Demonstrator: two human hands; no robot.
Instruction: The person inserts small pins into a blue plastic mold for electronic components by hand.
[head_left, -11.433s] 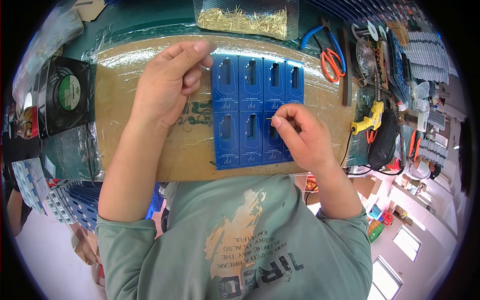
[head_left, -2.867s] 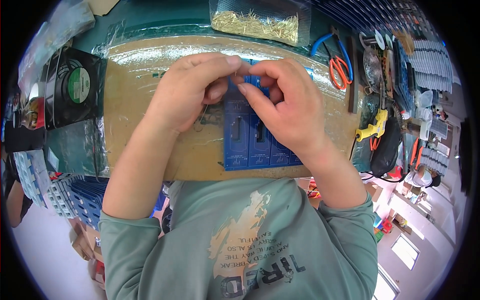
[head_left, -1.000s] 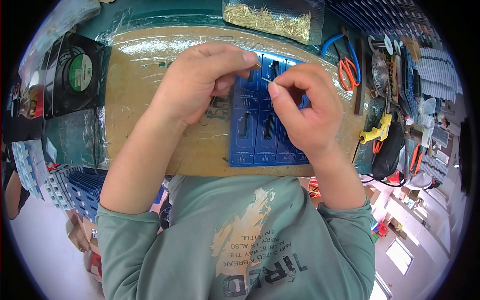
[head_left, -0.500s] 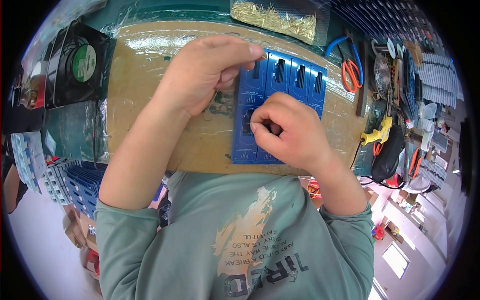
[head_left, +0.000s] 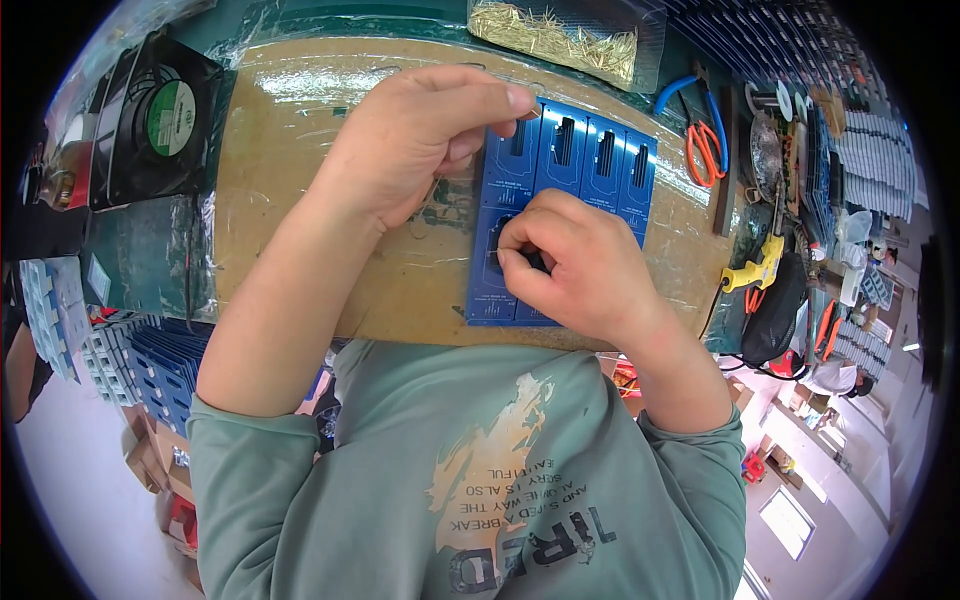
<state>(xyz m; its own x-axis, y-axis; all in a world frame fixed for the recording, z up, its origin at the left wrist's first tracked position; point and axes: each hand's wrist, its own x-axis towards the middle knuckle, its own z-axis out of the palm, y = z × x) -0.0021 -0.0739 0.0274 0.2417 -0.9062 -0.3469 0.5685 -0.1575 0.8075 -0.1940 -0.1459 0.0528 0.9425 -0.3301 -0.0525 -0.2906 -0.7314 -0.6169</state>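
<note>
A blue circuit-board panel (head_left: 627,195) with rows of dark slots lies on the brown work mat. Over its upper left corner is my left hand (head_left: 430,135), closed, thumb and forefinger pinching a thin brass-coloured pin (head_left: 535,112); its curled fingers may hide more pins. My right hand (head_left: 580,255) rests lower on the panel, thumb and forefinger pressed together at a slot of the left column. Whatever sits between those fingertips is too small to make out. The right hand covers the panel's lower middle and right part.
A clear tray of many brass-coloured pins (head_left: 555,42) stands behind the panel. Blue-handled pliers (head_left: 716,115) and orange-handled cutters (head_left: 703,155) lie at the right, near a yellow soldering gun (head_left: 755,266). A black fan (head_left: 165,125) stands at the left of the mat (head_left: 290,200).
My right thumb and forefinger have closed in slightly at the slot, and the thin sliver seen at their tips no longer shows. The left hand holds nearly the same pose; the view has shifted slightly.
</note>
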